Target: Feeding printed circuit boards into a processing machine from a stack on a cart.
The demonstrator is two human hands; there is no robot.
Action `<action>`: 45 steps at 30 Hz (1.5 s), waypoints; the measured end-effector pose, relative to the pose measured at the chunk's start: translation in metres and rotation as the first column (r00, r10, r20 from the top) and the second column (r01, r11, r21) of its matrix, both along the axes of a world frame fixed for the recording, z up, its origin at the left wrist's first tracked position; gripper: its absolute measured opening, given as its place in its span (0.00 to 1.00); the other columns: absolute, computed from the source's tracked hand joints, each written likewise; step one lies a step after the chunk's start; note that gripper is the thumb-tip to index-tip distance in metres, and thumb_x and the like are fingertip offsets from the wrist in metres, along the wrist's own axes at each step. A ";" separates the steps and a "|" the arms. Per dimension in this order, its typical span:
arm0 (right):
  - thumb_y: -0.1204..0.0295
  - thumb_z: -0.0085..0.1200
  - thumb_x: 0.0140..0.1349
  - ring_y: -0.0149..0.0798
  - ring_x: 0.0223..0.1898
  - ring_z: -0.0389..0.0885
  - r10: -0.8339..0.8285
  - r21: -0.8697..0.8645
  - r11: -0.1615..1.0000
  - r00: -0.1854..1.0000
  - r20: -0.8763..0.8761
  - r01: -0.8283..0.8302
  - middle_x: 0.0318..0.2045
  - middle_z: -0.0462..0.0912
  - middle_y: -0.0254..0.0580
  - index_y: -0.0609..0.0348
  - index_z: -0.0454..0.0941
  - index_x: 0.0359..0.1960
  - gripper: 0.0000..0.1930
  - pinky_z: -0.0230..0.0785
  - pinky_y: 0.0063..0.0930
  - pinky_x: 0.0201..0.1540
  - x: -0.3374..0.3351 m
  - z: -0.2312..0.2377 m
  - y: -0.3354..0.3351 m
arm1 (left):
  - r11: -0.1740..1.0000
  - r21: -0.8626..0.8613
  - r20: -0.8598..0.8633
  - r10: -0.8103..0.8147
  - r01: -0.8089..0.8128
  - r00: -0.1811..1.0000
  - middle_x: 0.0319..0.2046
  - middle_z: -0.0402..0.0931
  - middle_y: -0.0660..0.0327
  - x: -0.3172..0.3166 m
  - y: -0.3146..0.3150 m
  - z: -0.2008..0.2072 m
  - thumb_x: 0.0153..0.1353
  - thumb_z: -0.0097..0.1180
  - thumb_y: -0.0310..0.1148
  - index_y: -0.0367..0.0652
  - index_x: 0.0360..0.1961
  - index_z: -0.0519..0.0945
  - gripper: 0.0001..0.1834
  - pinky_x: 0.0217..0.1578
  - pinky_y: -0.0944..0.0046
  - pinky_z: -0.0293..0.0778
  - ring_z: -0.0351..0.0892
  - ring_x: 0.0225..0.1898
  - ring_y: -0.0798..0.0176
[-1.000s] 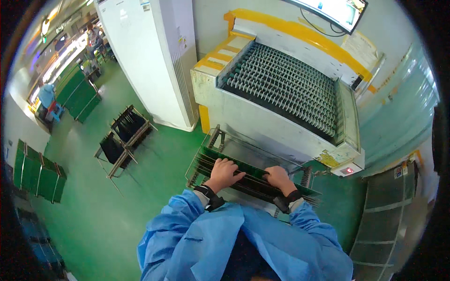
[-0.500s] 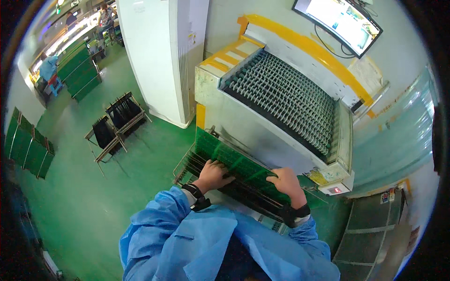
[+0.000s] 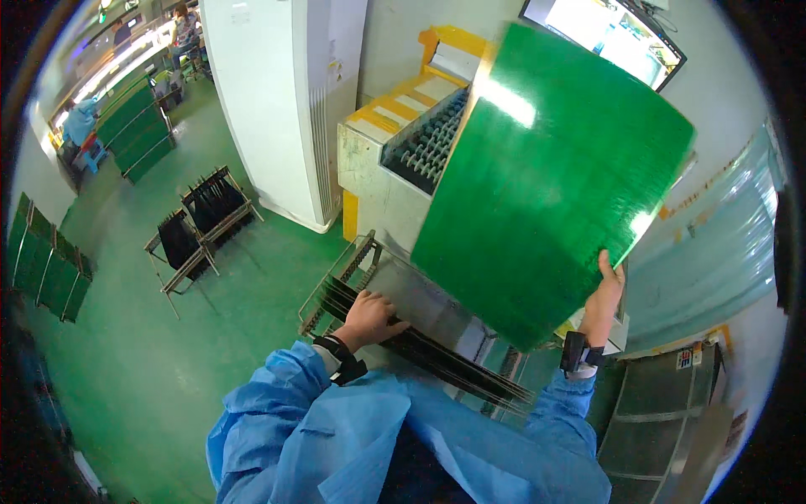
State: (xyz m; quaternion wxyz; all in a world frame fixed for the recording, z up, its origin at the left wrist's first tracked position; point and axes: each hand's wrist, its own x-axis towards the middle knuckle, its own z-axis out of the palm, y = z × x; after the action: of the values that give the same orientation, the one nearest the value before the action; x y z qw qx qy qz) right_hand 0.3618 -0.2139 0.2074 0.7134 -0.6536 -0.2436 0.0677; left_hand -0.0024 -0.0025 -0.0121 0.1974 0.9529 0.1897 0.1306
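Observation:
My right hand [image 3: 603, 298] grips a large green panel [image 3: 558, 185] by its lower right edge. The panel is raised and tilted, with glare on its glossy face, and it hides much of the roller machine [image 3: 424, 160] behind. Low in front of me, a wire rack [image 3: 367, 252] holds a row of thin dark panels [image 3: 445, 357] on edge. My left hand [image 3: 369, 319] is closed over the top edges of these panels, thumb toward the right. The undersides of its fingers are hidden.
Left on the green floor stand two small racks of dark panels [image 3: 214, 197]. Green panels [image 3: 50, 260] lean farther left. A tall white cabinet [image 3: 260, 109] stands beside the machine; a screen [image 3: 621, 38] hangs above it. A person in blue [image 3: 81, 122] is far back.
My right hand has lifted the green panel up and to the right, away from the rack. My left hand stays on the dark panels. More of the rack shows.

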 end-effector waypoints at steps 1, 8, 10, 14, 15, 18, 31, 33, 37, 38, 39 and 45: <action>0.73 0.62 0.65 0.38 0.49 0.81 -0.037 -0.038 0.999 0.998 0.041 0.039 0.52 0.83 0.41 0.63 0.79 0.55 0.17 0.74 0.33 0.52 0.032 -0.023 -0.008 | 1.000 -0.015 -0.019 -0.006 0.005 1.000 0.31 0.77 0.59 0.002 0.000 0.004 0.60 0.60 0.59 0.47 0.29 0.84 0.24 0.48 0.51 0.67 0.77 0.43 0.52; 0.69 0.57 0.69 0.40 0.47 0.80 0.366 0.290 0.920 0.842 -0.396 -0.263 0.48 0.83 0.39 0.59 0.75 0.54 0.15 0.75 0.41 0.51 0.056 -0.068 0.048 | 1.000 0.012 0.057 0.013 -0.014 0.998 0.29 0.77 0.60 0.003 0.001 0.002 0.59 0.60 0.57 0.47 0.25 0.84 0.23 0.46 0.55 0.67 0.77 0.40 0.55; 0.70 0.58 0.69 0.40 0.46 0.80 0.391 0.359 0.904 0.791 -0.471 -0.233 0.48 0.82 0.40 0.59 0.75 0.53 0.14 0.75 0.39 0.50 0.071 -0.096 0.063 | 1.000 0.002 0.058 0.002 -0.002 0.998 0.29 0.77 0.61 0.004 0.000 0.005 0.59 0.60 0.57 0.47 0.26 0.84 0.23 0.46 0.55 0.67 0.77 0.40 0.55; 0.74 0.56 0.70 0.39 0.42 0.79 0.432 0.465 0.871 0.697 -0.572 -0.158 0.42 0.81 0.41 0.59 0.75 0.47 0.07 0.76 0.34 0.44 0.088 -0.127 0.105 | 1.000 0.012 0.052 0.009 -0.010 0.999 0.30 0.77 0.61 0.003 -0.001 0.009 0.59 0.60 0.57 0.47 0.28 0.84 0.23 0.48 0.55 0.67 0.77 0.42 0.55; 0.75 0.57 0.69 0.38 0.40 0.78 0.422 0.448 0.876 0.731 -0.535 -0.179 0.40 0.80 0.41 0.61 0.75 0.44 0.06 0.77 0.33 0.43 0.091 -0.134 0.115 | 1.000 0.004 0.033 0.008 -0.008 0.999 0.30 0.77 0.61 0.003 -0.001 0.009 0.60 0.60 0.58 0.48 0.29 0.84 0.23 0.48 0.55 0.67 0.77 0.42 0.55; 0.75 0.59 0.68 0.38 0.40 0.78 0.463 0.508 0.849 0.666 -0.584 -0.144 0.39 0.79 0.42 0.63 0.75 0.42 0.07 0.79 0.31 0.44 0.095 -0.147 0.142 | 1.000 0.005 0.013 0.021 -0.021 1.000 0.30 0.77 0.61 0.002 -0.001 0.007 0.60 0.60 0.58 0.48 0.29 0.84 0.23 0.49 0.55 0.67 0.77 0.42 0.55; 0.70 0.56 0.71 0.40 0.53 0.80 0.527 0.498 0.836 0.589 -0.613 -0.230 0.53 0.79 0.44 0.62 0.72 0.56 0.16 0.80 0.31 0.49 0.132 -0.163 0.208 | 0.999 -0.002 0.015 0.040 -0.040 0.999 0.28 0.76 0.64 0.005 -0.003 0.008 0.59 0.62 0.57 0.49 0.27 0.82 0.22 0.49 0.56 0.67 0.76 0.41 0.57; 0.67 0.55 0.72 0.42 0.51 0.82 0.554 0.461 0.832 0.497 -0.667 -0.309 0.53 0.80 0.47 0.63 0.71 0.58 0.18 0.81 0.29 0.46 0.132 -0.155 0.206 | 0.999 0.003 -0.001 0.046 -0.046 0.999 0.28 0.76 0.64 0.006 -0.004 0.009 0.59 0.62 0.57 0.49 0.27 0.82 0.22 0.49 0.56 0.67 0.76 0.41 0.58; 0.61 0.52 0.74 0.44 0.45 0.86 0.556 0.383 0.820 0.431 -0.711 -0.426 0.52 0.81 0.52 0.66 0.71 0.58 0.21 0.81 0.25 0.40 0.129 -0.150 0.195 | 0.999 0.010 0.021 0.043 -0.043 0.999 0.29 0.76 0.64 0.007 -0.004 0.006 0.58 0.62 0.57 0.49 0.27 0.82 0.22 0.49 0.56 0.67 0.76 0.40 0.58; 0.60 0.51 0.74 0.42 0.44 0.86 0.537 0.353 0.826 0.425 -0.728 -0.439 0.50 0.83 0.51 0.67 0.72 0.56 0.21 0.80 0.24 0.39 0.133 -0.155 0.192 | 0.999 0.007 0.019 0.039 -0.039 0.999 0.29 0.76 0.64 0.008 -0.005 0.008 0.58 0.62 0.57 0.49 0.27 0.82 0.22 0.49 0.56 0.67 0.76 0.40 0.58; 0.59 0.50 0.74 0.40 0.42 0.85 0.517 0.322 0.832 0.421 -0.745 -0.451 0.47 0.84 0.51 0.68 0.74 0.55 0.21 0.79 0.24 0.39 0.137 -0.160 0.190 | 0.999 0.004 0.017 0.032 -0.032 0.999 0.29 0.77 0.64 0.009 -0.005 0.012 0.58 0.62 0.57 0.49 0.27 0.83 0.21 0.48 0.56 0.67 0.76 0.40 0.58; 0.57 0.53 0.71 0.41 0.39 0.85 0.475 0.063 0.850 0.710 -0.520 -0.523 0.44 0.86 0.47 0.65 0.78 0.51 0.21 0.77 0.28 0.39 0.123 -0.155 0.197 | 0.999 0.004 0.008 0.054 -0.054 0.999 0.29 0.77 0.63 0.010 -0.007 0.013 0.58 0.63 0.56 0.48 0.28 0.83 0.21 0.48 0.55 0.68 0.77 0.41 0.57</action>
State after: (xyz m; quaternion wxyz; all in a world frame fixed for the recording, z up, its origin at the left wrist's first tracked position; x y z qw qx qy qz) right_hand 0.4844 -0.0164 0.0525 0.6767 -0.5515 -0.2068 0.4418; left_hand 0.0077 -0.0095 0.0011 0.1925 0.9473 0.2142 0.1401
